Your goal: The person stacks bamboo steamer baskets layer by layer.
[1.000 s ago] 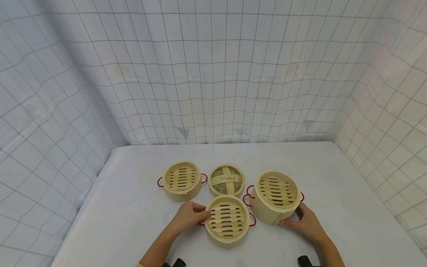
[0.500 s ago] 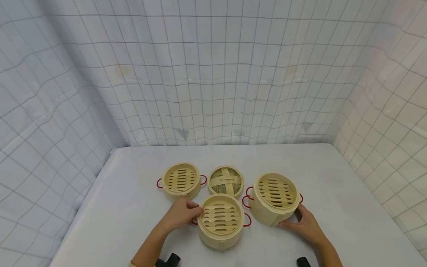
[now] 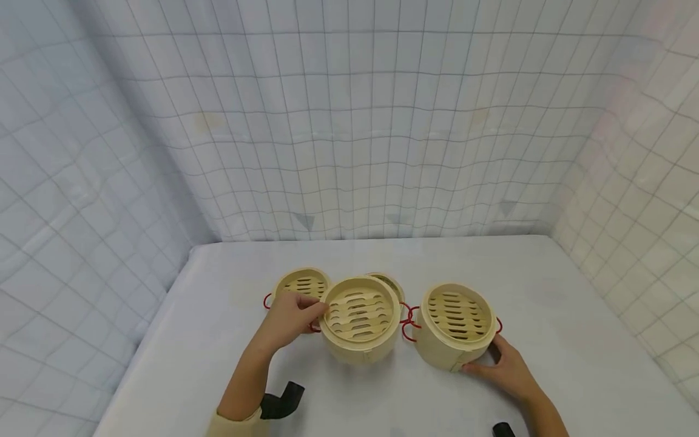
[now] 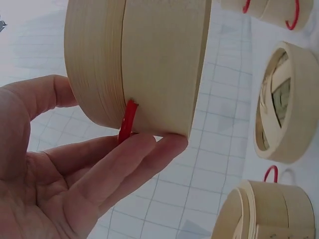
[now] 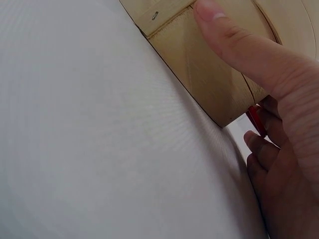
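Bamboo steamer (image 3: 359, 318) is pinched at one side only by the left grip (image 3: 290, 317), so its weight could tip it. Right grip (image 3: 505, 367) clasps the stack (image 3: 455, 328).

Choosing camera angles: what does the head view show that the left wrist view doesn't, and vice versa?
Only head: the bare right hand and the slatted top of the held round, pale wooden basket.
Only left wrist: the crossed strips on the round, green-and-tan woven lid.
Both: the bare left hand gripping that basket, and part of the lid.
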The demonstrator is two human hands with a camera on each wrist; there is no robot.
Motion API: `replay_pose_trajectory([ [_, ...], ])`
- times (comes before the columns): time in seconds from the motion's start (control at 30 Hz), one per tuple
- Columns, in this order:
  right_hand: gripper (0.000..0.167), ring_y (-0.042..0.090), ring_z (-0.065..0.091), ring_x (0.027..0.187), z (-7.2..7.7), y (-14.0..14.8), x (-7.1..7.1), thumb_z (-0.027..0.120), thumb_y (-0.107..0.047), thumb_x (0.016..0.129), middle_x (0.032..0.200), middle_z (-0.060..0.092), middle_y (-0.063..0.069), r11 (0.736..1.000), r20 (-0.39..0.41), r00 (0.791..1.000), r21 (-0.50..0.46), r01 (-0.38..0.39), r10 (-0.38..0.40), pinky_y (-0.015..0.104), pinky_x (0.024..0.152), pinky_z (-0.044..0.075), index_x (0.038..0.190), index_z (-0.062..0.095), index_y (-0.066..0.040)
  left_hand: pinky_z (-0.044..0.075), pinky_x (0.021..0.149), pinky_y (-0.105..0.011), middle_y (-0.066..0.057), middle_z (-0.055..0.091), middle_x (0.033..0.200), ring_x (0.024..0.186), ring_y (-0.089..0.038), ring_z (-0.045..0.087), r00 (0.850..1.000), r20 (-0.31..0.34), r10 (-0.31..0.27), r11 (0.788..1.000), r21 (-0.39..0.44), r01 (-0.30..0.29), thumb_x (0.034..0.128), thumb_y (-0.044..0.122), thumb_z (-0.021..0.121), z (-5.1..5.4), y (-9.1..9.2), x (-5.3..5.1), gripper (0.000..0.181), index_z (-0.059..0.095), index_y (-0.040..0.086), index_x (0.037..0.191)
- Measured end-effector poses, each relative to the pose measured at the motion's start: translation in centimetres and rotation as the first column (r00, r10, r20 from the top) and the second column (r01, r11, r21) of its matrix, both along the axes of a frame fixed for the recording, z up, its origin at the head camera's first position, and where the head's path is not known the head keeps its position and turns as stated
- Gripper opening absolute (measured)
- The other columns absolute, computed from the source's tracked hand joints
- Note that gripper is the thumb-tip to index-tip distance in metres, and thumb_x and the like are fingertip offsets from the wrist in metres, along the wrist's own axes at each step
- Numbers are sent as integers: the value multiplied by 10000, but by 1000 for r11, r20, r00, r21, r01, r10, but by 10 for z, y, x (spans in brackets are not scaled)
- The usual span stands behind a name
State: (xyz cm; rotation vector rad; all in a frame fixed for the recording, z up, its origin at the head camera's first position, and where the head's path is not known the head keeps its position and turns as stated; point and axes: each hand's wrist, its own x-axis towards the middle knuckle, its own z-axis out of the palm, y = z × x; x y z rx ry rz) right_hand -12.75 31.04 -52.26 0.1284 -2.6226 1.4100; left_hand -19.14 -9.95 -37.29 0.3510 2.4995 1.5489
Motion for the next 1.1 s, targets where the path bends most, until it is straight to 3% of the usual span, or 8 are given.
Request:
replay_pose_trajectory([
  [0.27,864,-46,269,1220,-1,1,-1,852,-258,625,1384,408,117,1000,8,1000,1,3,-3,60,926,176,1360,424,-104,527,571,-287,-64,620,643,602,-166,612,1000,7,-14,999,39,14,830,186,606,8,30,-13,205,717,18,863],
  [0.47,862,-50,272,1218,-1,1,-1,852,-263,627,1383,408,112,1000,-8,1000,12,2,-2,58,925,178,1361,425,-115,534,585,-307,-77,596,619,601,-173,602,997,22,-77,993,88,75,831,184,591,13,52,-24,215,705,2,823],
  [0.73,847,-13,280,1231,-1,2,-2,851,-252,629,1377,412,108,1000,-1,1000,-4,-8,8,62,923,183,1354,432,-122,529,567,-303,-62,587,584,568,-144,594,993,-7,-117,992,51,117,826,220,571,23,76,-36,248,700,24,745],
  [0.93,845,105,303,1258,-2,3,-2,850,-269,628,1369,419,107,1000,23,1000,19,7,-7,97,943,188,1346,435,-108,532,553,-292,-102,595,591,574,-157,610,987,-28,-157,985,69,159,822,200,566,29,93,-40,248,697,6,738],
  [1.1,824,41,312,1229,-3,3,-2,855,-261,620,1344,446,105,1000,3,1000,28,10,-11,84,929,190,1324,456,-108,528,550,-282,-96,612,602,574,-159,612,986,-32,-165,985,56,166,828,199,571,30,107,-42,240,709,11,770],
])
